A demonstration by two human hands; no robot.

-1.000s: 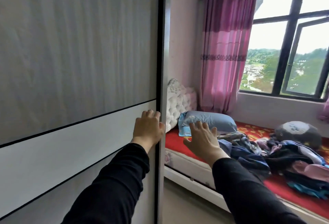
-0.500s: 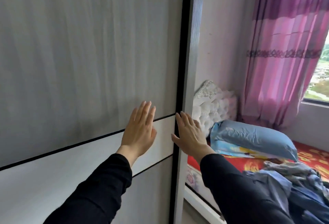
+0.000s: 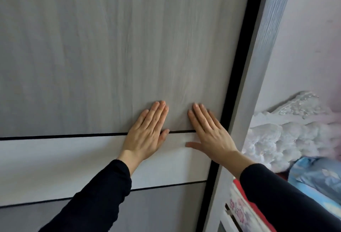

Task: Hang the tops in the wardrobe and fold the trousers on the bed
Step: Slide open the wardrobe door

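Wardrobe door [image 3: 110, 56]: a grey wood-grain panel that filled the left and centre of the view. A thin black line [image 3: 64, 135] crossed it, with a white band [image 3: 55, 167] directly below. A black edge strip [image 3: 238, 84] ran down the door's right side, and a grey frame post [image 3: 258, 84] stood just right of the strip.

Left hand [image 3: 145, 134]: lay flat on the door, palm against the panel. Its fingers [image 3: 156, 110] were straight, close together and pointing up. The thumb lay on the black line and the heel of the hand on the white band. It held nothing.

Right hand [image 3: 210, 132]: also lay flat on the door, between the left hand and the edge strip, near the left hand but not touching it. Its fingers [image 3: 201, 115] were straight and slightly spread, and the thumb stuck out leftward over the white band. It held nothing.

Both arms wore black sleeves [image 3: 96, 198].

Bed [image 3: 238, 211]: was right of the door, past the frame post and low in the view, showing a flowered mattress side and a strip of red sheet. A white tufted headboard [image 3: 286, 130] stood further right of the door against a pale pink wall [image 3: 313, 47], with a blue pillow [image 3: 317, 176] under it.
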